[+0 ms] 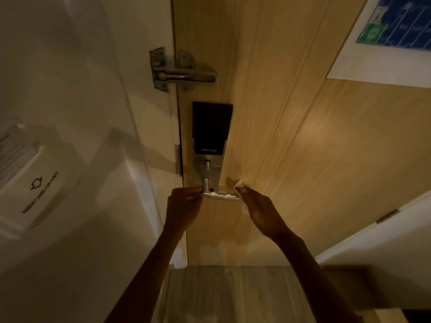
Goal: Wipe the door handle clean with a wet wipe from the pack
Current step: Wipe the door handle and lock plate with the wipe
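Both forearms reach up and forward to the metal door handle [221,195], which juts rightward from the lock plate [211,145] on the wooden door [291,136], below the swing-bar latch [182,74]. The left hand [183,206] has its fingers curled and pinched at the handle's left end, by the pivot. The right hand [258,206] meets the handle's right tip, wrist angled inward, fingers closed on a crumpled white wet wipe [240,185] that shows above and below them; small white dabs lie on the lever.
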Motion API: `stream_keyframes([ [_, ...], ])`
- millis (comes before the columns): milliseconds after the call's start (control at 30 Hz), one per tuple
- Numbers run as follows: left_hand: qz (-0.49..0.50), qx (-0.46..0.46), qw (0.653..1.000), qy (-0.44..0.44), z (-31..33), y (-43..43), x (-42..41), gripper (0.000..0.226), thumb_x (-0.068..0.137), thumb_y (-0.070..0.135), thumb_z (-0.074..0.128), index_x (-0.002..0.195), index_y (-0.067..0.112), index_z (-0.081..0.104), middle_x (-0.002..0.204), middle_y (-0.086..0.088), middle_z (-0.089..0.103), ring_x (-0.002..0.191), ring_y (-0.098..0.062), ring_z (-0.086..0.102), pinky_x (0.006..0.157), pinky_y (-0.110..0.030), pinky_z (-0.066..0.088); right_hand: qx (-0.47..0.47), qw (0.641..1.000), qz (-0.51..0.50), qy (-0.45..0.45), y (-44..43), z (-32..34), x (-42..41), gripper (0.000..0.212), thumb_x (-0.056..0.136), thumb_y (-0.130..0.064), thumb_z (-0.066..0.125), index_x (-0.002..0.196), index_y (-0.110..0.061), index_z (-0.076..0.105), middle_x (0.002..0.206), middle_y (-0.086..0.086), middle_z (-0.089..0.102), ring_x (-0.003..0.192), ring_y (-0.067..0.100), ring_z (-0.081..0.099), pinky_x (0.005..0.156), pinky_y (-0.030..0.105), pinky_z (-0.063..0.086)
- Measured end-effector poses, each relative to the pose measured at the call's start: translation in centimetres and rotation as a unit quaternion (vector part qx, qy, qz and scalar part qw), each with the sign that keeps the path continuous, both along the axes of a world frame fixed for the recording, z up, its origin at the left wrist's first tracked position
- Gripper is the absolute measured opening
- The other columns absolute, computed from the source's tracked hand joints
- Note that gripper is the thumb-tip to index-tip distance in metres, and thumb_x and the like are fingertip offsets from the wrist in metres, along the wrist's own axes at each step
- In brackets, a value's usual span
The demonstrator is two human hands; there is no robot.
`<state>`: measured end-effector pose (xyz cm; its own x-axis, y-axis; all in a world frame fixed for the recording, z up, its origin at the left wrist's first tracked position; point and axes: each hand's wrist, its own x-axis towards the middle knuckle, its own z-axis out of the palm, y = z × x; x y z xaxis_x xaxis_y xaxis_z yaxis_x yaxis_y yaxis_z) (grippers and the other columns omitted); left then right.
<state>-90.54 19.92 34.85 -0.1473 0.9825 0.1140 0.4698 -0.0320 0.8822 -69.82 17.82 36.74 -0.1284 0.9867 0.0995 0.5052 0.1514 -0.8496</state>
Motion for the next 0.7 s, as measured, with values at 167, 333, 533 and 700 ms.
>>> stream_keyframes([
  [167,-0.004,0.011,1.0,0.002,0.0,0.1,-0.2,0.014,0.09,0.011,0.065,0.097,0.01,0.076,0.075,-0.003,0.074,0.06,0.001,0.063,0.059,-0.007,0.049,0.052,0.997,0.001,-0.059,1.6,-0.6,1.0,0.031,0.101,-0.028,0.046,0.085,-0.02,0.071,0.074,-0.006,0.069,0.068,0.004,0.064,0.072,0.023,0.05],
  [333,-0.01,0.007,1.0,0.005,0.0,0.4,-0.4,0.015,0.089,0.013,0.066,0.1,0.011,0.076,0.084,-0.004,0.076,0.065,0.002,0.064,0.062,-0.008,0.047,0.107,0.982,0.066,-0.142,2.9,-1.5,1.5,0.026,0.096,-0.03,0.053,0.11,-0.014,0.069,0.099,0.001,0.071,0.087,0.011,0.064,0.076,0.017,0.046],
  [533,-0.014,0.013,1.0,-0.007,-0.1,0.6,-0.5,0.016,0.088,0.017,0.067,0.1,0.012,0.077,0.08,-0.002,0.076,0.067,-0.004,0.068,0.065,-0.021,0.055,0.102,0.959,0.085,-0.25,2.8,-2.1,1.4,0.043,0.099,-0.038,0.033,0.128,-0.018,0.058,0.097,0.002,0.064,0.081,0.014,0.057,0.072,0.028,0.045],
  [700,-0.02,0.029,0.999,-0.003,-0.5,1.1,-0.7,0.016,0.083,0.018,0.071,0.097,0.014,0.078,0.082,0.0,0.077,0.066,0.002,0.066,0.064,-0.01,0.051,0.115,0.95,0.083,-0.279,2.7,-2.4,2.1,0.039,0.1,-0.041,0.031,0.123,-0.023,0.056,0.098,-0.001,0.06,0.082,0.015,0.054,0.071,0.029,0.046],
])
